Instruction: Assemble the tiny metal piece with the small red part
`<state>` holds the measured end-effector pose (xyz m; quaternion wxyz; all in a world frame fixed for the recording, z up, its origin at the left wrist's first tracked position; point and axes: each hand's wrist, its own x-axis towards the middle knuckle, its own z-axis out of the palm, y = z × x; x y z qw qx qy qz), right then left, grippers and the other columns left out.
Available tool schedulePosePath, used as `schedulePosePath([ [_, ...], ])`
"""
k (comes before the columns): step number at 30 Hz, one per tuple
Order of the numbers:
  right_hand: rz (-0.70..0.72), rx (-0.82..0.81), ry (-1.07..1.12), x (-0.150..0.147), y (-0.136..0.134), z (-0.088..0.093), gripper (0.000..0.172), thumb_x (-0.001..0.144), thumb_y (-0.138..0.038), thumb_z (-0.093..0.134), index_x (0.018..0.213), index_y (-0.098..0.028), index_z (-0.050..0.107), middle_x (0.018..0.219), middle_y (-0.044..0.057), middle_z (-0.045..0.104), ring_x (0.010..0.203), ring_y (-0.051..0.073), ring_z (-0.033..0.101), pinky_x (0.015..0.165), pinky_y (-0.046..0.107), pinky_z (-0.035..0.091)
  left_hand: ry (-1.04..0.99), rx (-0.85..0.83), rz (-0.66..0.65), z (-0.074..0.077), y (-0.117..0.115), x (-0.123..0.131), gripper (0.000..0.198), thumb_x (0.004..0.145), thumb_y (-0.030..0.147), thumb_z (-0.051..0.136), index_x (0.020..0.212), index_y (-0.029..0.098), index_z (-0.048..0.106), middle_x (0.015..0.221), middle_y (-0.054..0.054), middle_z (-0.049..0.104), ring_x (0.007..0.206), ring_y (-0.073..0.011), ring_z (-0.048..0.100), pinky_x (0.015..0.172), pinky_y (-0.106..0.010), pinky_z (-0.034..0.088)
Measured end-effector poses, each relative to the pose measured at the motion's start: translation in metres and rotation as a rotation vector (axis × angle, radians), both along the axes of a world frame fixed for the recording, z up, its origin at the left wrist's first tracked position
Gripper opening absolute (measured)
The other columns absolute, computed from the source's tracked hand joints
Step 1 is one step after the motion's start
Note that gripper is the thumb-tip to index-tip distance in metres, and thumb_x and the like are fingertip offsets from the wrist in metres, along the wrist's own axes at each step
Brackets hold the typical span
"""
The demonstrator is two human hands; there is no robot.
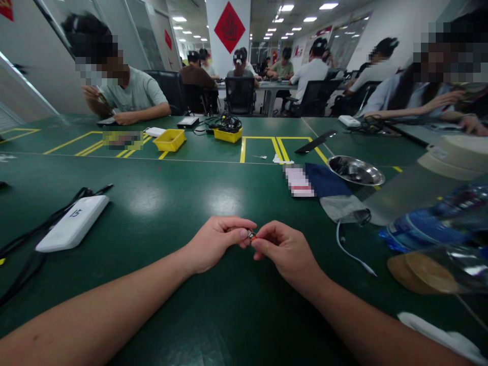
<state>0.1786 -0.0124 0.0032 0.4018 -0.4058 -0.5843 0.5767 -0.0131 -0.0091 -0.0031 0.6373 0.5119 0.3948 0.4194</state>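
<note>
Bare hands [213,241], bare forearms [133,297]

at twelve o'clock a white pillar [218,57] carries a red diamond sign [229,27]; a ceiling light [329,6] glows at one, a pale wall [26,56] at ten, green table [236,305] at six.

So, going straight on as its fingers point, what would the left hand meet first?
Most likely the bare right hand, just past the small silver and orange piece the left hand holds; depth is unclear.
</note>
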Motion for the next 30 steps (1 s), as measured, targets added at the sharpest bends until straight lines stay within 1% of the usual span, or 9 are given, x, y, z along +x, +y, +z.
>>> schedulePosePath([
  [2,0.009,-0.012,0.027,0.000,0.000,0.000,0.015,0.079,-0.028,0.073,0.080,-0.018,0.063,0.071,0.000,0.071,0.057,0.013,0.067,0.057,0.027,0.054,0.002,0.012,-0.003,0.001,0.000,0.000,0.022,0.084,0.024,0.068,0.104,0.017,0.074,0.084,-0.005,0.070,0.072,-0.0125,0.058,0.072,-0.028,0.047],
  [8,0.011,-0.034,0.049,0.000,0.001,0.001,0.017,0.079,-0.029,0.074,0.078,-0.018,0.061,0.069,0.000,0.071,0.055,0.014,0.067,0.055,0.027,0.054,0.010,0.077,-0.019,0.003,-0.001,0.000,0.021,0.084,0.024,0.067,0.102,0.017,0.075,0.088,-0.005,0.067,0.074,-0.0132,0.057,0.072,-0.029,0.046],
  [12,0.037,0.003,0.023,0.000,0.000,0.002,0.015,0.079,-0.028,0.073,0.075,-0.018,0.061,0.069,0.000,0.070,0.056,0.013,0.066,0.057,0.026,0.055,0.061,0.119,-0.023,0.003,-0.002,0.000,0.020,0.085,0.023,0.065,0.102,0.017,0.074,0.090,-0.005,0.065,0.075,-0.0135,0.057,0.073,-0.029,0.046],
  [15,0.030,0.024,-0.001,0.000,0.000,0.002,0.015,0.080,-0.028,0.072,0.075,-0.019,0.061,0.070,0.000,0.070,0.057,0.013,0.065,0.058,0.027,0.054,0.117,0.150,-0.027,0.006,-0.002,0.000,0.022,0.085,0.024,0.064,0.103,0.018,0.074,0.093,-0.006,0.065,0.075,-0.0138,0.057,0.072,-0.030,0.047],
  [19,0.010,0.007,0.017,0.001,0.000,0.003,0.016,0.078,-0.028,0.073,0.077,-0.019,0.060,0.068,-0.002,0.068,0.054,0.012,0.064,0.055,0.026,0.053,0.186,0.207,-0.090,0.013,-0.002,-0.001,0.022,0.087,0.026,0.062,0.103,0.018,0.075,0.095,-0.006,0.064,0.076,-0.0139,0.058,0.073,-0.030,0.048],
  [21,0.012,0.003,0.034,0.001,0.000,0.003,0.016,0.078,-0.027,0.074,0.077,-0.019,0.060,0.068,-0.001,0.069,0.056,0.013,0.065,0.057,0.027,0.053,0.188,0.219,-0.111,0.013,-0.002,-0.002,0.023,0.088,0.026,0.061,0.104,0.018,0.075,0.096,-0.006,0.064,0.077,-0.0138,0.058,0.074,-0.030,0.048],
  [23,0.030,0.000,0.056,0.002,0.000,0.003,0.014,0.079,-0.027,0.073,0.080,-0.019,0.062,0.073,0.000,0.071,0.059,0.013,0.067,0.059,0.028,0.055,0.163,0.205,-0.104,0.011,-0.002,-0.002,0.023,0.088,0.026,0.060,0.106,0.018,0.074,0.097,-0.006,0.064,0.078,-0.0137,0.059,0.075,-0.029,0.048],
  [26,0.046,-0.011,0.088,0.003,-0.001,0.003,0.013,0.081,-0.027,0.072,0.083,-0.019,0.063,0.079,0.002,0.073,0.064,0.015,0.070,0.062,0.029,0.057,0.073,0.126,-0.051,0.006,-0.002,-0.001,0.025,0.086,0.025,0.064,0.110,0.017,0.070,0.092,-0.005,0.067,0.076,-0.0132,0.059,0.073,-0.029,0.048],
  [30,0.055,-0.026,0.109,0.001,0.000,0.000,0.017,0.080,-0.029,0.072,0.085,-0.020,0.059,0.079,0.001,0.072,0.061,0.014,0.069,0.060,0.029,0.057,-0.096,0.037,-0.004,0.002,-0.001,0.002,0.031,0.080,0.022,0.072,0.109,0.017,0.062,0.090,-0.004,0.069,0.074,-0.0120,0.061,0.070,-0.026,0.048],
])
